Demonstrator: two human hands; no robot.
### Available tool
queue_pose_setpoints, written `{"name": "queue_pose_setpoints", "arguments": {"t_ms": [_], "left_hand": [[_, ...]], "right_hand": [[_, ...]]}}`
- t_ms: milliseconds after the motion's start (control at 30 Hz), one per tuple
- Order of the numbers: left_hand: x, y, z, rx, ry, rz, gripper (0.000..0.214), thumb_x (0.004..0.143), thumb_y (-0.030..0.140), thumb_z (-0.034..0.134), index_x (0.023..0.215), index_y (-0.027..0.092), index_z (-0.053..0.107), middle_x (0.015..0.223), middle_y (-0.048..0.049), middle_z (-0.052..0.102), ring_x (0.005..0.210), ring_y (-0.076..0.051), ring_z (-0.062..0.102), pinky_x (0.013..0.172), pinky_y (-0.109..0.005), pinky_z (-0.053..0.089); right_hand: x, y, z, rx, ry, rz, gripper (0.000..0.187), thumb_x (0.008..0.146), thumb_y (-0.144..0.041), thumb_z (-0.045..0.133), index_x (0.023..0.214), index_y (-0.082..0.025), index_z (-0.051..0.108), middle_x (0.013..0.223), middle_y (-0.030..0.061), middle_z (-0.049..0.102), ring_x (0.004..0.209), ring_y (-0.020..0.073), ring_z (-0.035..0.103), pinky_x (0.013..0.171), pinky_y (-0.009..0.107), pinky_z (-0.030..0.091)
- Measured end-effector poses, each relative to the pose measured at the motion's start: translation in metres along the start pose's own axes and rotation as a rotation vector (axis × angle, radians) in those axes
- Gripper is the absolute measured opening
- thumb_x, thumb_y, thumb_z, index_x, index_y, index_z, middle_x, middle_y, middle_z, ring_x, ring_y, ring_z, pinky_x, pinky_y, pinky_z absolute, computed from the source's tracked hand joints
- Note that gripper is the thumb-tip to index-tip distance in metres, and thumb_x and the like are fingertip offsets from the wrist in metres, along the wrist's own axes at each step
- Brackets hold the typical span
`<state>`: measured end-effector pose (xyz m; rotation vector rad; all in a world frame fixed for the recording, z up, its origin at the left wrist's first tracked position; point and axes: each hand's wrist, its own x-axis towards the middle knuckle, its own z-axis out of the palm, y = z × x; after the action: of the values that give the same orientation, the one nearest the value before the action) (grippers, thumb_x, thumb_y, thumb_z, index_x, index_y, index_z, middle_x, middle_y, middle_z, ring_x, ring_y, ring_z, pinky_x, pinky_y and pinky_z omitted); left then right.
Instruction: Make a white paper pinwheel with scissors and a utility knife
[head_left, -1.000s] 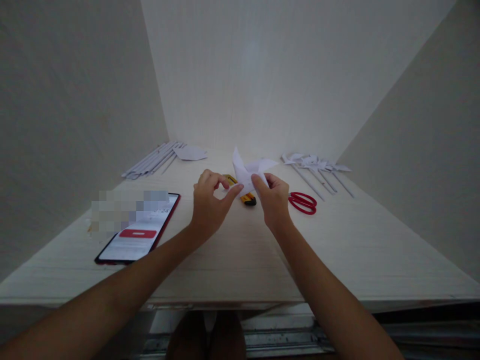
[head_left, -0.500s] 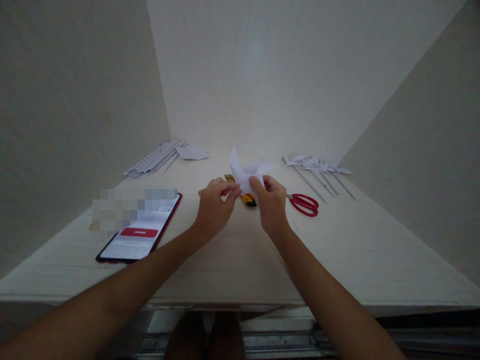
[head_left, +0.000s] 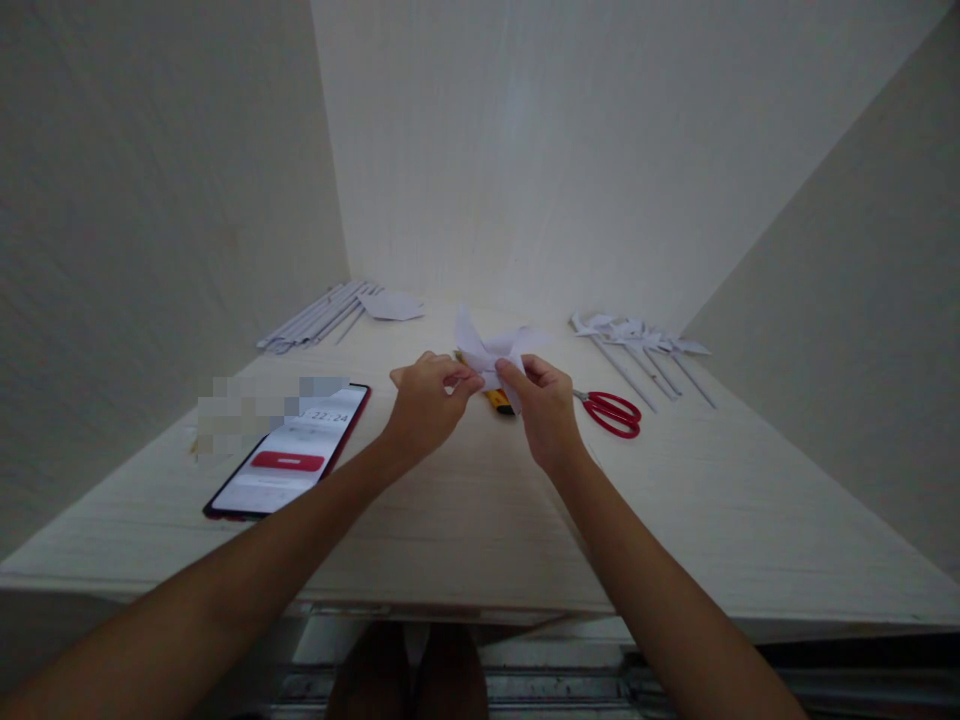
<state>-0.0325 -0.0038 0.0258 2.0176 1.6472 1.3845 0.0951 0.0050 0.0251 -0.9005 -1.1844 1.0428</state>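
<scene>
A white paper pinwheel (head_left: pixel 491 352) with folded blades is held up over the middle of the table. My right hand (head_left: pixel 546 405) grips it from the right, thumb on the near face and fingers behind. My left hand (head_left: pixel 431 400) is closed in a pinch at the pinwheel's lower left edge. Whatever lies between those fingertips is too small to make out. Partly hidden behind the paper and my hands is a yellow and black tool (head_left: pixel 500 402), lying on the table. Red-handled scissors (head_left: pixel 613 412) rest just right of my right hand.
Rolled paper sticks (head_left: pixel 322 318) and folded paper (head_left: pixel 391 304) lie at the back left. Several finished paper pinwheels on sticks (head_left: pixel 637 335) are at the back right. A phone (head_left: pixel 289 460) lies near my left forearm. Walls enclose the table (head_left: pixel 465 550) on three sides.
The pinwheel has tilted and dropped slightly, showing more of its centre. Both hands keep nearly the same hold. The whole view has shifted a little.
</scene>
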Motion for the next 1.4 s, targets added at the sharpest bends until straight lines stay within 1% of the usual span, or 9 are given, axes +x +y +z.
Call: {"name": "queue_pose_setpoints", "arguments": {"t_ms": [233,400,567,667,767,1033,1233,1300,1400], "left_hand": [[0.002,0.001,-0.003,0.049,0.022,0.154,0.012,0.068,0.023,0.063,0.057,0.019,0.062,0.057,-0.0009,0.058,0.064,-0.017,0.050,0.064,-0.032,0.031],[0.000,0.003,-0.003,-0.034,0.021,0.048,0.007,0.068,0.023,0.062,0.065,0.017,0.063,0.058,0.0006,0.053,0.063,-0.014,0.048,0.063,-0.030,0.033],[0.001,0.003,-0.002,-0.150,0.185,-0.008,0.022,0.064,0.027,0.067,0.081,0.015,0.060,0.075,-0.0020,0.057,0.073,-0.015,0.051,0.069,-0.030,0.038],[0.004,-0.002,0.001,-0.448,0.016,-0.070,0.039,0.065,0.031,0.066,0.098,0.013,0.056,0.080,-0.0051,0.062,0.072,-0.016,0.056,0.063,-0.028,0.043],[0.005,-0.006,0.004,-0.637,-0.146,-0.117,0.035,0.066,0.032,0.065,0.094,0.011,0.059,0.081,-0.0084,0.066,0.070,-0.017,0.060,0.059,-0.028,0.046],[0.003,0.000,0.000,-0.957,-0.226,-0.278,0.034,0.055,0.029,0.075,0.082,0.012,0.065,0.079,-0.0079,0.069,0.073,-0.019,0.064,0.067,-0.032,0.051],[0.004,0.001,0.001,-0.939,-0.148,-0.367,0.023,0.053,0.025,0.075,0.070,0.012,0.068,0.072,-0.0054,0.069,0.066,-0.017,0.063,0.064,-0.030,0.050],[0.005,0.000,0.001,-0.948,-0.109,-0.365,0.019,0.053,0.023,0.075,0.067,0.012,0.068,0.070,-0.0046,0.069,0.064,-0.016,0.063,0.063,-0.029,0.050],[0.006,0.000,0.002,-0.963,-0.031,-0.358,0.018,0.054,0.022,0.074,0.068,0.013,0.068,0.072,-0.0042,0.069,0.064,-0.015,0.062,0.063,-0.029,0.050]], "right_hand": [[0.000,0.002,-0.002,-0.124,0.022,-0.044,0.020,0.065,-0.035,0.063,0.067,-0.015,0.061,0.059,-0.0019,0.055,0.051,0.0079,0.044,0.048,0.022,0.033],[0.001,0.006,-0.001,-0.109,0.080,-0.068,0.024,0.065,-0.037,0.061,0.071,-0.014,0.062,0.062,-0.0004,0.057,0.053,0.0090,0.047,0.050,0.023,0.037],[0.000,0.003,0.000,-0.089,0.045,-0.045,0.025,0.066,-0.037,0.061,0.073,-0.013,0.063,0.063,0.0000,0.057,0.053,0.0082,0.046,0.050,0.022,0.036],[-0.001,0.000,-0.001,-0.078,0.000,-0.016,0.025,0.066,-0.037,0.061,0.072,-0.013,0.063,0.061,-0.0002,0.057,0.052,0.0081,0.046,0.050,0.022,0.037],[-0.001,-0.003,-0.001,-0.120,-0.025,-0.008,0.023,0.066,-0.036,0.061,0.070,-0.013,0.063,0.059,-0.0004,0.056,0.051,0.0078,0.045,0.049,0.022,0.036],[0.002,-0.008,-0.006,-0.302,-0.103,-0.130,0.016,0.066,-0.030,0.060,0.064,-0.014,0.062,0.057,-0.0023,0.054,0.052,0.0085,0.045,0.048,0.022,0.035],[0.003,-0.007,-0.007,-0.334,-0.158,-0.151,0.020,0.068,-0.034,0.060,0.071,-0.014,0.062,0.062,-0.0004,0.057,0.056,0.0103,0.049,0.052,0.024,0.038],[0.001,-0.009,-0.007,-0.367,-0.093,-0.219,0.022,0.068,-0.034,0.061,0.079,-0.015,0.061,0.070,0.0017,0.059,0.063,0.0120,0.052,0.057,0.026,0.040],[-0.006,-0.016,-0.006,-0.560,0.117,-0.479,0.017,0.071,-0.029,0.059,0.083,-0.017,0.058,0.080,0.0037,0.057,0.075,0.0146,0.051,0.065,0.029,0.040]]}}
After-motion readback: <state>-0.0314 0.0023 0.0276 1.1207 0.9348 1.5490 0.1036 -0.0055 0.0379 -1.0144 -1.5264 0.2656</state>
